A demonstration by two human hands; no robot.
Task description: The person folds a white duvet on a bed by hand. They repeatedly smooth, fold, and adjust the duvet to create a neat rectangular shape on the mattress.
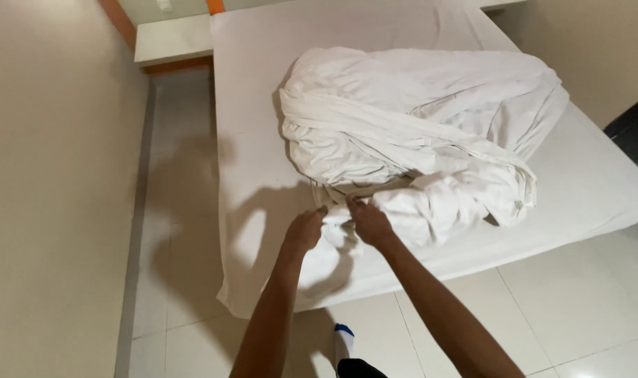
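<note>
White bed (263,140) bears bunched sheet (417,133); left hand (305,229) and right hand (369,222) both pinch its near edge; best kept taut, grips apart.

Fingertips of left hand (304,229) and right hand (369,222) hidden in white sheet pile (417,133). Bed (249,105) far end cut off. Foot in sock (343,344) partly hidden.

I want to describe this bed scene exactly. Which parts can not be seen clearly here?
All in the head view:
- Fingertips of left hand and right hand: buried in the crumpled white sheet.
- Mattress far end: cut off by the top edge.
- Dark furniture: cut off by the right edge.
</note>
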